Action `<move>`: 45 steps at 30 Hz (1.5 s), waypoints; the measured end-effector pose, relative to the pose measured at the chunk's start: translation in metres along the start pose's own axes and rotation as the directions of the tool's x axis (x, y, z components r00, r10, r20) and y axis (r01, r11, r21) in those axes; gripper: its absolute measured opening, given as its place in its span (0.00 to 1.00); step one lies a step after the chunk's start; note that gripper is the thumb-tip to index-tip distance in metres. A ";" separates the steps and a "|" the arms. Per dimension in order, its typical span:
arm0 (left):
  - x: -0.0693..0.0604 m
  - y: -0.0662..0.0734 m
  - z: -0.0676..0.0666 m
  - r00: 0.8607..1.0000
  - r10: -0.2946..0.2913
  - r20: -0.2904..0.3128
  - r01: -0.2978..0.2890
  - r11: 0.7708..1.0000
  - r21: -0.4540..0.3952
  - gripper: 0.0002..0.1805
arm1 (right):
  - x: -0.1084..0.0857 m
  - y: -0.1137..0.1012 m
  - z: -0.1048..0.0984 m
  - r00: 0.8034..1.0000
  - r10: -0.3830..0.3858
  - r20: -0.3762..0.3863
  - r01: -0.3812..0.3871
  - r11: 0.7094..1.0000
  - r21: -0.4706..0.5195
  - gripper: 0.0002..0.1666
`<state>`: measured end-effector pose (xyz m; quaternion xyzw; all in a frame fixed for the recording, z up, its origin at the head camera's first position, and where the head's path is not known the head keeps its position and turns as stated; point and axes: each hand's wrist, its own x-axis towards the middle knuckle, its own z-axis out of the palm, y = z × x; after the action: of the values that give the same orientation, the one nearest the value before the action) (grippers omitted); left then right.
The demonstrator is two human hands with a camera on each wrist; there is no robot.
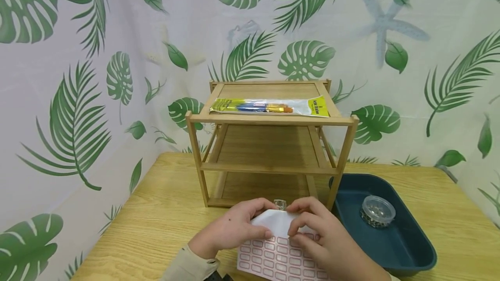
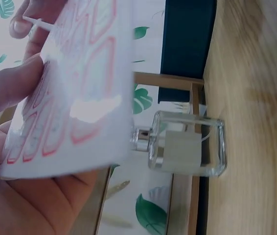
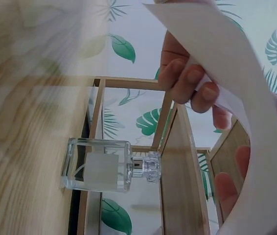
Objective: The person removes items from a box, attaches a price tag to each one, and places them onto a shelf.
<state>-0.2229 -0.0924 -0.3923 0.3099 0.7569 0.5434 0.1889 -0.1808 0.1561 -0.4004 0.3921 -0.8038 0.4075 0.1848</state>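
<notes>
A white sheet of red-bordered labels (image 1: 269, 257) is held up between both hands, its top part bent back. My left hand (image 1: 232, 229) grips its left side, thumb on the printed face. The curled fingers of my right hand (image 1: 326, 237) pinch at the sheet near its upper right; a small white strip (image 2: 39, 22) sticks out by the fingertips in the left wrist view. Behind the sheet a clear square glass bottle (image 2: 187, 144) stands upright on the table, its faceted stopper (image 3: 152, 167) on and a pale label (image 3: 102, 169) on its side.
A three-tier wooden rack (image 1: 269, 169) stands behind the hands, with a packet of paintbrushes (image 1: 269, 106) on its top shelf. To the right, a dark teal tray (image 1: 406, 250) holds a round clear container (image 1: 378, 211). A leaf-patterned curtain (image 1: 129, 77) hangs behind.
</notes>
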 end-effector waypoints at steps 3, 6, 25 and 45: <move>-0.002 0.000 -0.003 1.000 0.006 0.004 -0.006 1.000 0.029 0.20 | 0.001 -0.003 -0.003 0.999 0.043 0.015 -0.044 0.998 0.052 0.21; -0.003 0.000 -0.004 1.000 0.012 0.017 -0.012 0.999 0.038 0.21 | 0.001 -0.004 -0.006 0.998 0.063 0.026 -0.066 0.993 0.098 0.18; -0.032 -0.020 -0.037 0.995 -0.078 0.059 0.070 0.988 0.134 0.22 | 0.005 -0.002 -0.014 0.963 0.252 0.097 -0.255 0.967 0.025 0.12; -0.094 -0.083 -0.117 0.910 -0.323 -0.261 0.410 0.800 0.439 0.24 | 0.002 0.016 -0.013 0.931 0.318 0.178 -0.334 0.940 0.069 0.13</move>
<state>-0.2485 -0.2570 -0.4360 0.1461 0.9274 0.3145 0.1405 -0.1950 0.1712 -0.3993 0.2941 -0.8492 0.4378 0.0284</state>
